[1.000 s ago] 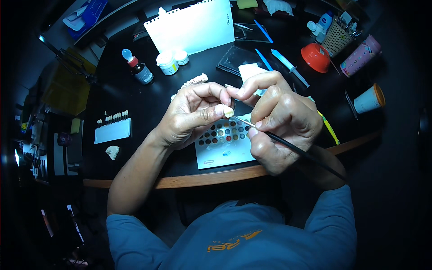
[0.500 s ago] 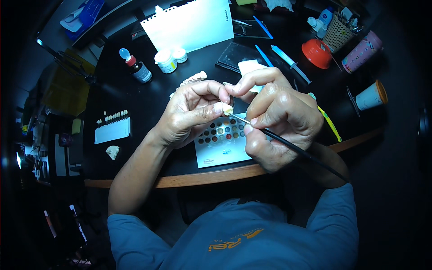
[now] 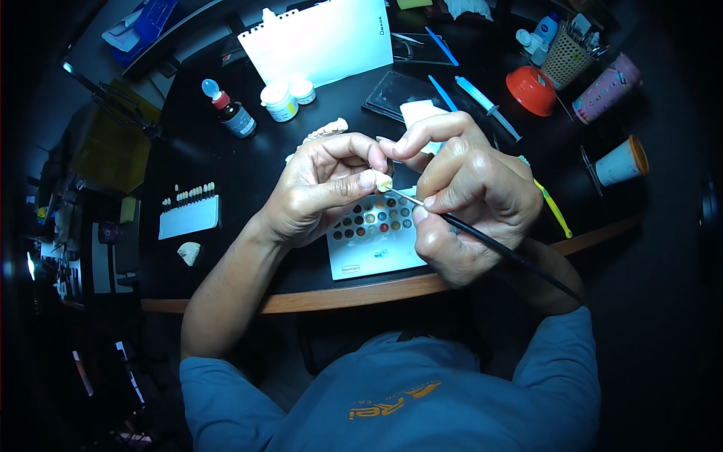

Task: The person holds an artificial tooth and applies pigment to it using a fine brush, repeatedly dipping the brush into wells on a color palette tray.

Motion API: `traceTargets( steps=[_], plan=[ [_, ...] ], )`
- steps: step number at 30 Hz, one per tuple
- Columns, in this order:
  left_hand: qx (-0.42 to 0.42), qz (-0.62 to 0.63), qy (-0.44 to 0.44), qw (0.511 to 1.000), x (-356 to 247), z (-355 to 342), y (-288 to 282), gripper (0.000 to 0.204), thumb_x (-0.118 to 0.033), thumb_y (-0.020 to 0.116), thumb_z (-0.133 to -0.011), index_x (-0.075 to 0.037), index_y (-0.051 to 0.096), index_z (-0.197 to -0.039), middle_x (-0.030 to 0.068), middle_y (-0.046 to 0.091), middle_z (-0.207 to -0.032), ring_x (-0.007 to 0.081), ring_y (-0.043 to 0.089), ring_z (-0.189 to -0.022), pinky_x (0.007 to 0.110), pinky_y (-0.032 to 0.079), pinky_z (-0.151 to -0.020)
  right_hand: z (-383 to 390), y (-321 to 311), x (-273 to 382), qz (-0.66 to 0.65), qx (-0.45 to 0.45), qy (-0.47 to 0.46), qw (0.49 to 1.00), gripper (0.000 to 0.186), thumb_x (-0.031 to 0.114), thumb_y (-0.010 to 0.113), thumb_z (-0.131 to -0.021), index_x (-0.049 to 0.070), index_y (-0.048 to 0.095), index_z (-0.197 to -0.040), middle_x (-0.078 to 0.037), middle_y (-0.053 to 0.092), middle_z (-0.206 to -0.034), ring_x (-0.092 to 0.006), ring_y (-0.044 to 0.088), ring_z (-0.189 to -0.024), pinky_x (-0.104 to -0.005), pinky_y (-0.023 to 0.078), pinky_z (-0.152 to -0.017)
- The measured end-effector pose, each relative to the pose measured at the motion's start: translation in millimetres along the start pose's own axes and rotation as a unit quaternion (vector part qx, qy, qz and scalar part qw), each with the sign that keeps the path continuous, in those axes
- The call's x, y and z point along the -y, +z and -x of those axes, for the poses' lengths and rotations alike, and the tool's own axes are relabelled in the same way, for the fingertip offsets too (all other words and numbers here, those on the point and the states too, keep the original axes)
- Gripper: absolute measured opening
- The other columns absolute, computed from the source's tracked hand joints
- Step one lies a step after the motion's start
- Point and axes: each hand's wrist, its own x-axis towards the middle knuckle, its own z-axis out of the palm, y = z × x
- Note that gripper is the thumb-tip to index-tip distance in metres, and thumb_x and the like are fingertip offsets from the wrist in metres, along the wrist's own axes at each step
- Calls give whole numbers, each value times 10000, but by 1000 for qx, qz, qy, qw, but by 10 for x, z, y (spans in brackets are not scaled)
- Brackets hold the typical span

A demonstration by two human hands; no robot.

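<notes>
- The palette (image 3: 407, 256), a white slab with rows of small coloured wells and a blue smear, lies near the front edge of the dark surface (image 3: 248, 177).
- A small yellowish-white tooth-shaped piece (image 3: 385, 183) is held in the air above the far part of the palette.
- The left hand (image 3: 309, 188), above and to the left of the palette, pinches that piece at its thumb tip; the opposing fingertip is partly hidden.
- The right hand (image 3: 478, 196), above the palette's right side, pinches a slim black-handled brush (image 3: 489, 242) between thumb and fingers. One finger reaches over to the left hand's fingertips.
- The brush's tip is right at the piece's lower edge, its handle slanting down to the right, past the palette; the exact contact is too small to tell.
- Left of the palette are a holder with a row of tooth-shaped tabs (image 3: 188, 218) and a pale fan-shaped piece (image 3: 189, 254).
- Beyond the palette, partly behind the left hand, is a beige dental cast (image 3: 329, 129); farther off stand two white jars (image 3: 280, 103) and a dropper bottle (image 3: 239, 120).
- Beyond the palette to the right lie a syringe (image 3: 488, 109) and a red bowl (image 3: 531, 92).
- Right of the palette is a yellow-green tool (image 3: 553, 211).
</notes>
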Motion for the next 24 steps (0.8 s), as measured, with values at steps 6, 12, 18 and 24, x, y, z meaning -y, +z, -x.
traceTargets(
  steps=[6, 12, 18, 24],
  plan=[
    [-1, -11, -7, 1000, -13, 5, -13, 190, -67, 721, -927, 35, 649, -1070, 112, 633, -1184, 113, 666, -965, 229, 527, -884, -32, 39, -43, 24, -37, -21, 999, 143, -5, 644, -577, 70, 555, -660, -35, 559, -641, -261, 694, -829, -344, 538, -745],
    [-10, -17, 2, 1000, -11, -1, 4, 198, -70, 729, -920, 38, 650, -1067, 115, 634, -1184, 116, 670, -967, 227, 526, -875, -27, 47, -62, 17, -42, -24, 999, 144, -4, 637, -575, 74, 544, -653, -33, 556, -635, -266, 702, -846, -344, 533, -749],
    [-2, -12, -2, 1000, -13, 3, -7, 201, -66, 728, -919, 42, 650, -1070, 141, 622, -1252, 119, 671, -970, 229, 530, -884, -6, -7, 6, 3, 2, 0, 1000, 140, -33, 623, -674, 51, 555, -763, -67, 572, -675, -299, 642, -971, -433, 497, -826],
    [-1, -16, -6, 1000, -12, -1, -9, 198, -67, 724, -921, 41, 649, -1069, 145, 617, -1267, 120, 671, -969, 233, 533, -894, -1, -10, -8, 2, 0, -5, 1000, 141, -34, 621, -677, 51, 545, -760, -65, 560, -665, -301, 646, -969, -418, 502, -811]
  ],
)
